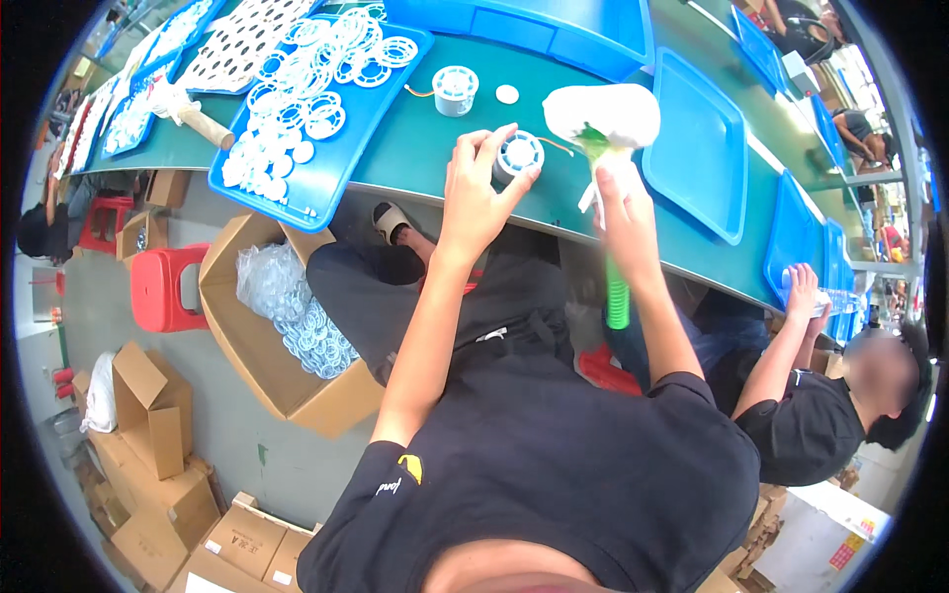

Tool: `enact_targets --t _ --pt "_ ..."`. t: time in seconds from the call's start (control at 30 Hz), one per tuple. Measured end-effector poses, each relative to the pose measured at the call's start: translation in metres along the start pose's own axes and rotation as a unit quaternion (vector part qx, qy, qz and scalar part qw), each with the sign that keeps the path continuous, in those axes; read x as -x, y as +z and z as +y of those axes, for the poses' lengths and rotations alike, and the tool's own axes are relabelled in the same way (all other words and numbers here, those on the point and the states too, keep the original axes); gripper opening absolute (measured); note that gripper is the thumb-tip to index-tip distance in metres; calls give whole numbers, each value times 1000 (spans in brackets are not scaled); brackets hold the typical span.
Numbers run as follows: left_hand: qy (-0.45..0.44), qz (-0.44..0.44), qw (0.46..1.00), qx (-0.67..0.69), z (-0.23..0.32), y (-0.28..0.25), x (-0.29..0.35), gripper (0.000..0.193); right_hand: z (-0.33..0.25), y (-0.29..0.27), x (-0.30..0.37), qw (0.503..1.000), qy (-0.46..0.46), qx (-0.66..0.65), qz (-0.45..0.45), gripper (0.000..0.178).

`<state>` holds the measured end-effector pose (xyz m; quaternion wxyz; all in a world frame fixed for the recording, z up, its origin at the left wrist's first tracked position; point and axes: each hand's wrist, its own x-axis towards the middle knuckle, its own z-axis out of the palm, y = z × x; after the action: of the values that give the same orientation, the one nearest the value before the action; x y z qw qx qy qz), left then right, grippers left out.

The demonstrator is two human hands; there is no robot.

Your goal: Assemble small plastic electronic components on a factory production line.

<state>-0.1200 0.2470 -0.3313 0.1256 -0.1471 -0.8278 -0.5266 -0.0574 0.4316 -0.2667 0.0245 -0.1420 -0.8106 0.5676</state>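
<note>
My left hand (476, 196) has its thumb and fingers closed around a small round motor-like part (520, 156) on the green tabletop. A white slotted ring caps this part, and a thin wire sticks out to its right. My right hand (623, 203) grips a mallet (601, 117) by its green handle. The mallet's head is wrapped in white material and hangs above the table, just right of the part and apart from it. A second white capped part (455, 91) with a wire stands farther back. Beside it lies a small white disc (507, 95).
A blue tray (341, 188) of white rings and discs lies at the left, near another wooden-handled mallet (206, 127). A blue bin (514, 30) stands behind; a shallow blue tray (727, 212) lies right. A co-worker (806, 420) sits at the right. An open carton (237, 326) stands below left.
</note>
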Motion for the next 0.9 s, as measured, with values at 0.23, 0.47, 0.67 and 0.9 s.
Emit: enact_targets --t 0.23,0.47,0.67,0.9 --pt "16 -14 997 77 -6 -1 -3 55 10 1 -6 997 -40 71 -19 35" --pt "-14 -35 987 158 -16 3 -7 62 -1 1 -12 999 -17 23 -39 33" --pt "5 -35 998 52 -9 -1 -5 61 -9 -3 -15 998 -7 58 -35 36" --pt "-43 -78 983 160 -17 2 -9 67 -5 -5 -23 998 31 44 -31 37"
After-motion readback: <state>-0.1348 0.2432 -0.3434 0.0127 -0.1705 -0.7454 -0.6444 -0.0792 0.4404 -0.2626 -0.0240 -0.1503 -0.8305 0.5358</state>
